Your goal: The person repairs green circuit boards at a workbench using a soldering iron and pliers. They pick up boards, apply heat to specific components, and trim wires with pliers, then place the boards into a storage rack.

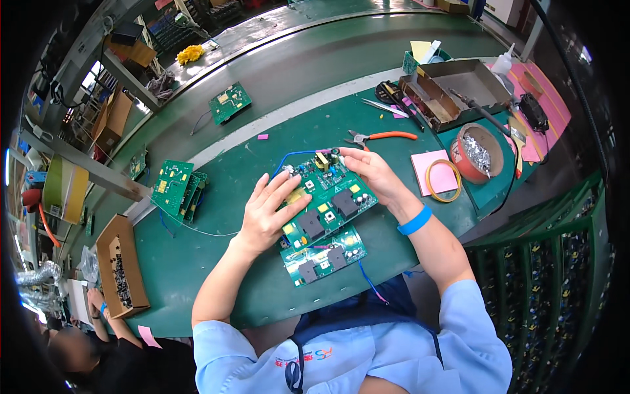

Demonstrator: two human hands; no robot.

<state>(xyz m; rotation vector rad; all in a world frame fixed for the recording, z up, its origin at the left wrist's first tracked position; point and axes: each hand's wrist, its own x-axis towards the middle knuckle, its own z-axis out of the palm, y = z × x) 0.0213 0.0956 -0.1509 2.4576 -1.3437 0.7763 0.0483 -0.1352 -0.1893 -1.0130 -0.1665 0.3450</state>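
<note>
On the green counter (pixel 197 262), near its front edge, 2 circuit boards overlap. The upper circuit board (pixel 328 197) lies under the left hand (pixel 269 210), fingers spread flat; the right hand (pixel 371 172) pinches its far edge, fingers curled.

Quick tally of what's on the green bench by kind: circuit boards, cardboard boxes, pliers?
Green circuit boards: 5, one under both hands, one below it, a stack of two at left, one far
Brown cardboard boxes: 2
Orange-handled pliers: 1
Total: 8

green workbench (pixel 197 262) beside grey conveyor (pixel 315 59).
</note>
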